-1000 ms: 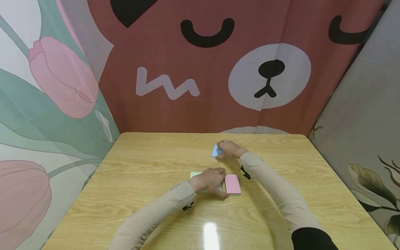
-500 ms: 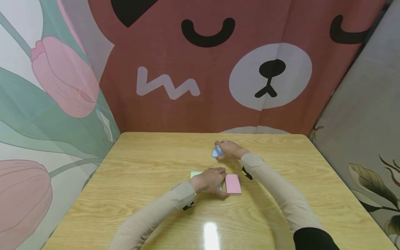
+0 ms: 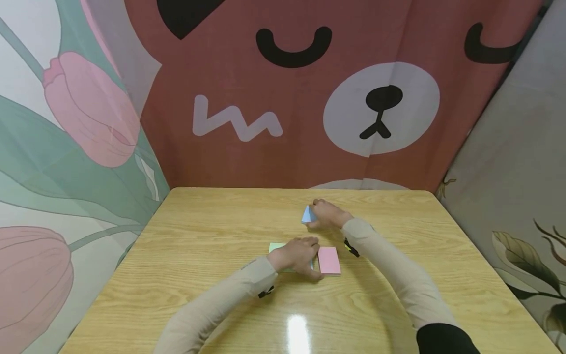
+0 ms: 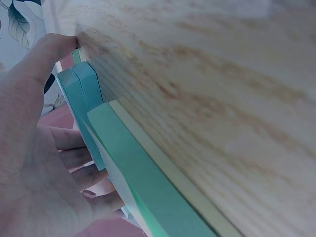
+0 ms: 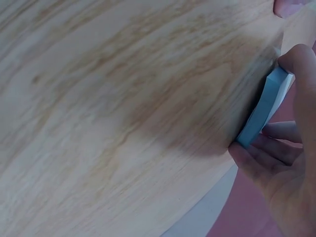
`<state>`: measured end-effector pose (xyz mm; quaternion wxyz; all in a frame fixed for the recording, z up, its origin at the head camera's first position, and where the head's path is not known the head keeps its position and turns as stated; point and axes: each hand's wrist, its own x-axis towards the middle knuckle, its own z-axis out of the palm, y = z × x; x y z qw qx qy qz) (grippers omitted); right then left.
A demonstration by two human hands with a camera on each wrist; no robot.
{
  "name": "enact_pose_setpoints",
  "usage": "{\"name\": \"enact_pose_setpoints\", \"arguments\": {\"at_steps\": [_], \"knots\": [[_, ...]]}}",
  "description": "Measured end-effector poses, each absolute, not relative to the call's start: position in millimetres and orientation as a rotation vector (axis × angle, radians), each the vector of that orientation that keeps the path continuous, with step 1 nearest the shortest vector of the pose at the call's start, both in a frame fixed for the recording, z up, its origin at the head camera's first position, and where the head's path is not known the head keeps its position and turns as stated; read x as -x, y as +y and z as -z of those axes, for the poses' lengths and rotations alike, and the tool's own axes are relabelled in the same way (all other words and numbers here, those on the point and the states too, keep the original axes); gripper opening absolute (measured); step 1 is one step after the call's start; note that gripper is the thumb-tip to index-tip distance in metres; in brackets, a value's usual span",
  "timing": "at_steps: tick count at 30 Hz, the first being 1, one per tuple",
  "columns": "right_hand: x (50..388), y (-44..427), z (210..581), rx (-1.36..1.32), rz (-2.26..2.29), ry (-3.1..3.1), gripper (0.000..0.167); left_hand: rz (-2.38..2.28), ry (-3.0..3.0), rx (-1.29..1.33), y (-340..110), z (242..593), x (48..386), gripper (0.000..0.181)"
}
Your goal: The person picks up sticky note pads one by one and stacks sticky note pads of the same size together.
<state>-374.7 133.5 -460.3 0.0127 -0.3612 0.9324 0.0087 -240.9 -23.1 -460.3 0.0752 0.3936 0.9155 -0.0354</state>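
My left hand point(image 3: 296, 255) rests over a green sticky note pad point(image 3: 275, 246) and a blue pad, both mostly covered by it in the head view. The left wrist view shows the green pad point(image 4: 148, 168) with a cream strip along its table side, beside the blue pad point(image 4: 81, 98); the fingers reach behind them fairly straight and the thumb lies at the far end. Just right of that hand lies a pink sticky note pad point(image 3: 329, 261). Farther back, my right hand point(image 3: 328, 214) pinches another blue sticky note pad point(image 3: 308, 215) between thumb and fingers; this pad point(image 5: 264, 108) bows slightly.
Both hands work on a light wooden table point(image 3: 212, 221). A hanging cloth with a bear print point(image 3: 300, 162) stands behind its back edge. Printed flower cloths flank the left and right sides. A light reflection shows near the front.
My right hand and the blue pad it pinches shift very slightly to the right, and its fingers change position on the pad. The left hand stays in place.
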Motion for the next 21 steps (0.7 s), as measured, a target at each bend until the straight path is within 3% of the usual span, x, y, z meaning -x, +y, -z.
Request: {"name": "enact_pose_setpoints", "arguments": {"at_steps": [14, 21], "knots": [[375.2, 144.4, 463.7, 1.123, -0.015, 2.931, 0.05, 0.097, 2.731, -1.157, -23.6, 461.4, 241.5, 0.086], [370.3, 152.7, 461.6, 1.113, 0.033, 2.919, 0.051, 0.103, 2.748, -1.207, -24.1, 464.0, 244.1, 0.079]]}}
